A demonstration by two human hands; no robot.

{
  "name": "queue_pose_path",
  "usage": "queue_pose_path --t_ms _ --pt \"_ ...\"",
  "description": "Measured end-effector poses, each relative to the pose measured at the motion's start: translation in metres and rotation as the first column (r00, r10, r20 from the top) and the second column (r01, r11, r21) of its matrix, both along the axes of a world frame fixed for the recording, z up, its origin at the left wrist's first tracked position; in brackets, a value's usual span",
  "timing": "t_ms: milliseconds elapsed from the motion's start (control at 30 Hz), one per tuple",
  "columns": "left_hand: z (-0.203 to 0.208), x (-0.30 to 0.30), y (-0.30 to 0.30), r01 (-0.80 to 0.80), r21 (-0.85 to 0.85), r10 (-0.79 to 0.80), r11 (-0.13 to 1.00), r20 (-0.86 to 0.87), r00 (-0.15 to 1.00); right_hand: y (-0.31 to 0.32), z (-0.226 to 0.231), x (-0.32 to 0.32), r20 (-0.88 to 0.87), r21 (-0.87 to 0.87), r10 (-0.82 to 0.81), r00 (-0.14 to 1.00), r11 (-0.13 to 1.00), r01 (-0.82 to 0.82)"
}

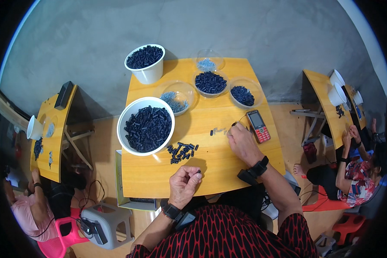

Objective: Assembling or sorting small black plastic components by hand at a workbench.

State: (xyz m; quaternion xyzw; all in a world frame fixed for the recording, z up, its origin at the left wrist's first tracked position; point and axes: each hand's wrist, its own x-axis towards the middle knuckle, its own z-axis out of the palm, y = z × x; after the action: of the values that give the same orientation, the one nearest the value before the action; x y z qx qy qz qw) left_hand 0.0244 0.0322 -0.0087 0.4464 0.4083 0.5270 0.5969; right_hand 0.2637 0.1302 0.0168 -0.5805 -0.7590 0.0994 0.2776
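Head view: looking down on a yellow wooden bench [215, 159] set before a grey wall [228, 30]. By the near edge, left of centre, the left hand [182, 187], thumb and finger closed in a pinch on a small black piece [198, 172]. Visible only as a short end at the fingertips, on the right of that hand; too covered to tell its long axis or pointing.

Farther away and to the right, the right hand [245, 144], fingers bent downward, beside a short left-to-right row of tiny pieces [219, 131], mostly pale; cannot tell whether gripping anything. Just right of that hand, a red and black keypad phone [259, 127], long axis near to far, screen end far.

Just beyond the left hand, a loose heap of short black rods [182, 151], lying with long axes in mixed directions. Left of the heap, a white bucket [121, 129] full of similar dark pieces; at the far left, another full bucket [152, 75]. Between and right of these, clear bowls [185, 91] of pale blue-grey or dark pieces. At either side, other people [361, 180] at separate benches [51, 165].
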Motion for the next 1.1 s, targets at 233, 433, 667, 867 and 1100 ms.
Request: queue_pose_path --t_ms 233,433,667,867,1100 --pt "-0.001 -0.005 0.004 -0.026 -0.053 0.026 0.998 -0.001 1.0 -0.039 0.004 -0.015 -0.596 -0.343 -0.113 0.795 0.931 -0.125" --pt "0.001 -0.005 0.006 -0.014 -0.055 0.014 0.998 0.012 1.0 -0.056 0.019 -0.045 -0.72 -0.327 0.073 0.69 0.841 -0.43" --pt "-0.002 -0.006 0.005 -0.011 -0.047 0.012 0.999 0.014 1.0 -0.06 0.017 -0.065 -0.813 -0.317 0.02 0.582 0.823 -0.471" --pt "-0.002 -0.006 0.005 0.001 -0.063 0.002 0.998 0.047 0.999 -0.062 0.008 -0.07 -0.824 -0.22 0.111 0.556 0.842 -0.493" --pt "-0.004 -0.007 0.006 0.028 -0.077 -0.024 0.997 0.051 0.998 -0.059 0.001 -0.066 -0.826 -0.258 0.078 0.558 0.828 -0.498"
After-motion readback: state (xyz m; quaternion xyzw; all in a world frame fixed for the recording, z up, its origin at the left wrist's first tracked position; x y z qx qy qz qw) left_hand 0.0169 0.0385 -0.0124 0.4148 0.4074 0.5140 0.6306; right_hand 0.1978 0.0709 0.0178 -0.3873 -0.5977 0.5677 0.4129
